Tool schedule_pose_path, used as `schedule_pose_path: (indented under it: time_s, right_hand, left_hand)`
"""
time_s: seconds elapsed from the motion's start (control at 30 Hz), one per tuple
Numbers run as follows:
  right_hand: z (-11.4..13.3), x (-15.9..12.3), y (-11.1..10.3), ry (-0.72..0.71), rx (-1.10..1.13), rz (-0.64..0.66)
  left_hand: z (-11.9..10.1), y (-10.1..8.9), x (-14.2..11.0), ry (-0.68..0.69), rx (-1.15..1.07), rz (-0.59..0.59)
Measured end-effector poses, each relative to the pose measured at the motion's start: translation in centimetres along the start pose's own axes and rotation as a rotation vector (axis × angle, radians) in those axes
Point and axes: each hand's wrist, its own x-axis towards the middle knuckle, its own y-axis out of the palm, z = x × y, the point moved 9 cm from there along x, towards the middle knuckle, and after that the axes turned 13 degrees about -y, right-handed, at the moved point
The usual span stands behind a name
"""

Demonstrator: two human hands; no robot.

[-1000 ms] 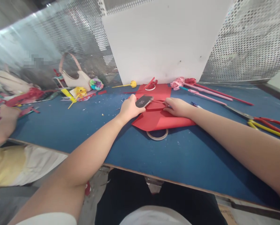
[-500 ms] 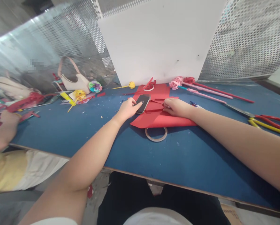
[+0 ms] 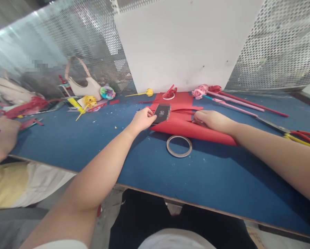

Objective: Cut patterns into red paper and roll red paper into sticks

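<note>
My left hand pinches the near left edge of a dark smartphone, which lies tilted over the red paper. My right hand is curled at the right side of the red paper, its fingertips partly hidden among the cut strips. The near part of that paper is lifted and bent up, reaching under my right wrist. Close to its front edge, a roll of narrow tape lies flat on the blue table.
Beyond the paper rests a second tape ring with red strips. Pink ribbon flowers on sticks and large scissors are to the right. A handbag, a yellow flower and another person's hand are at left.
The smartphone has been tipped up, and my left thumb has slid from its face to its edge. My right hand has moved right, with the paper's near edge lifting off the tape roll.
</note>
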Motion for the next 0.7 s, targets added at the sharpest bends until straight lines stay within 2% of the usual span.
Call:
schedule_pose_path:
  time_s: [0.07, 0.13, 0.27, 0.37, 0.4, 0.5, 0.7]
  right_hand:
    - [1.8, -0.9, -0.7, 0.006, 0.009, -0.024]
    - [4.4, -1.9, -1.2, -0.026, 0.01, -0.03]
    - [8.8, -4.1, -1.3, -0.08, -0.001, -0.013]
    - [10.6, -5.3, -0.7, -0.143, -0.034, -0.015]
    - [10.9, -5.5, -0.4, -0.17, -0.045, -0.017]
    - [11.5, -5.6, 0.5, -0.237, -0.061, -0.027]
    - [11.5, -5.4, 0.6, -0.253, -0.062, -0.094]
  left_hand:
    - [-1.7, -0.5, -1.1, 0.107, -0.016, -0.038]
    - [-4.1, -0.5, -2.9, 0.258, -0.041, -0.004]
    - [-8.4, 0.9, -8.4, 0.551, -0.062, 0.257]
    - [-10.5, 2.4, -12.9, 0.712, -0.064, 0.504]
    - [-10.9, 2.7, -13.9, 0.744, -0.061, 0.527]
    - [-11.6, 3.7, -15.4, 0.796, -0.015, 0.492]
    - [-11.7, 5.1, -15.0, 0.786, 0.001, 0.355]
